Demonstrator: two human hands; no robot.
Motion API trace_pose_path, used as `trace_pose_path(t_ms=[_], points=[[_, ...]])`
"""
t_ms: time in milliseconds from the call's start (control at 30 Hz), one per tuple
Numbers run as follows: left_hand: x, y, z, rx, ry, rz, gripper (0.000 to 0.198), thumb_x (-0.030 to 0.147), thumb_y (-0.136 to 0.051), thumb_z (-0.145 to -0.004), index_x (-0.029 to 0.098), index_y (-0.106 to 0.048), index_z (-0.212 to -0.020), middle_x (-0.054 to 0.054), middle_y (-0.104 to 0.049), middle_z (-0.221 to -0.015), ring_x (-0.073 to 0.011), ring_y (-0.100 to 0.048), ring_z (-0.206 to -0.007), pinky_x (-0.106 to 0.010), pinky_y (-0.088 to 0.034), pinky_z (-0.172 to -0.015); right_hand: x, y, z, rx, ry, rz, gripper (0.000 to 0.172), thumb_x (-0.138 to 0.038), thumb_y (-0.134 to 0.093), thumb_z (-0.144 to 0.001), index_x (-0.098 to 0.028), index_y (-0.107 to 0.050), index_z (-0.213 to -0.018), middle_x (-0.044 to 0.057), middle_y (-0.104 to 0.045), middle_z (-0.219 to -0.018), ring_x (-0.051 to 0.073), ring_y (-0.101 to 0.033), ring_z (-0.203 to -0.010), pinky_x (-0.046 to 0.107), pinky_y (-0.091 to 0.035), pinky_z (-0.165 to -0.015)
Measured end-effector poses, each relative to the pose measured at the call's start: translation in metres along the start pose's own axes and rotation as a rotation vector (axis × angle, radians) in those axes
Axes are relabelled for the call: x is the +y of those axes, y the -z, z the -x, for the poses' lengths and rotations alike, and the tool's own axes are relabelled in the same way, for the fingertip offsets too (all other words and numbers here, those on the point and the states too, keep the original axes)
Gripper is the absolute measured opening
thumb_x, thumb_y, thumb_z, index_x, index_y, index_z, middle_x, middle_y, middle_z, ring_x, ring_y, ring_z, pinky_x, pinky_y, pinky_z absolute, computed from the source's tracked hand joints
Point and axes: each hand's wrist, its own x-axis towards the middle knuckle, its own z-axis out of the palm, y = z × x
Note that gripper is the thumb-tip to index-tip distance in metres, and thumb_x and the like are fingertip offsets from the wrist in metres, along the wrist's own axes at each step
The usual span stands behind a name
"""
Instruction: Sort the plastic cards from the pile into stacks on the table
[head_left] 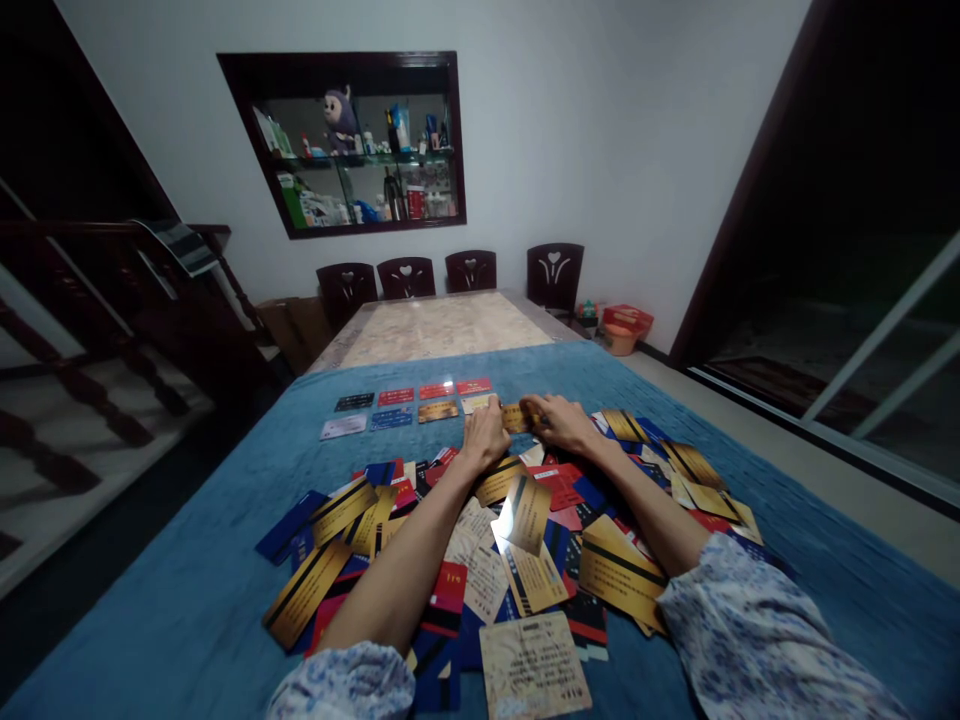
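Observation:
A gold card (515, 418) lies between my two hands, past the far edge of a loose pile. My left hand (486, 434) is closed at its left end, fingertips partly hidden behind the knuckles. At the right end my right hand (561, 424) pinches the same card. Just left of my left hand is a white card (474, 403), partly covered. Cards lie in two rows there: a red card (474, 385) and several others at the back, a gold-brown card (438, 411), a blue card (391, 418) and a pale card (344, 427) in front.
Under my forearms spreads a heap of gold, red, blue and black cards, with a beige card (534, 665) nearest me. A blue cloth (217, 560) covers the near part of the table (450, 325). Dark chairs (553, 275) stand at its far end.

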Motion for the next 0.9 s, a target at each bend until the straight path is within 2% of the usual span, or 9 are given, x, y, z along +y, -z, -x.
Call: trace_pose_path(t_ms=[300,567,733,900], points=[[0.004,0.008,-0.007,-0.086,0.012,0.085,0.042,0.011,-0.064,-0.075,0.015,-0.049,-0.114,-0.018,-0.07,-0.108,-0.0309,-0.067,-0.102,-0.034,-0.047,-0.079,0.002,0.006,0.0,-0.011,0.016,0.012,0.044,-0.027,-0.056,-0.089,-0.024,-0.057,-0.133,0.013,-0.065,-0.113,0.027,-0.058,-0.101,0.03,-0.039,-0.074],[0.006,0.025,-0.014,-0.125,0.005,0.025,0.033,0.019,-0.069,-0.078,0.013,-0.057,-0.107,-0.019,-0.07,-0.108,-0.0299,-0.068,-0.099,-0.03,-0.048,-0.073,-0.003,0.019,0.001,-0.054,0.046,-0.014,0.017,-0.025,-0.059,-0.089,-0.022,-0.062,-0.106,0.011,-0.064,-0.11,0.026,-0.056,-0.101,0.03,-0.037,-0.072],[-0.002,0.032,-0.017,-0.122,-0.041,0.015,0.025,0.017,-0.071,-0.075,0.013,-0.063,-0.099,-0.013,-0.072,-0.093,-0.0268,-0.069,-0.088,-0.027,-0.047,-0.066,-0.004,0.017,-0.003,-0.066,0.076,-0.046,0.016,-0.024,-0.061,-0.088,-0.022,-0.061,-0.103,0.008,-0.064,-0.109,0.023,-0.056,-0.101,0.028,-0.037,-0.072],[-0.018,0.04,-0.015,-0.132,-0.044,0.007,0.028,0.013,-0.071,-0.069,0.014,-0.065,-0.096,-0.01,-0.072,-0.092,-0.0253,-0.068,-0.085,-0.026,-0.048,-0.066,-0.012,0.019,-0.009,-0.09,0.12,-0.055,0.017,-0.021,-0.061,-0.087,-0.024,-0.061,-0.104,0.006,-0.065,-0.109,0.022,-0.057,-0.101,0.026,-0.035,-0.07]])
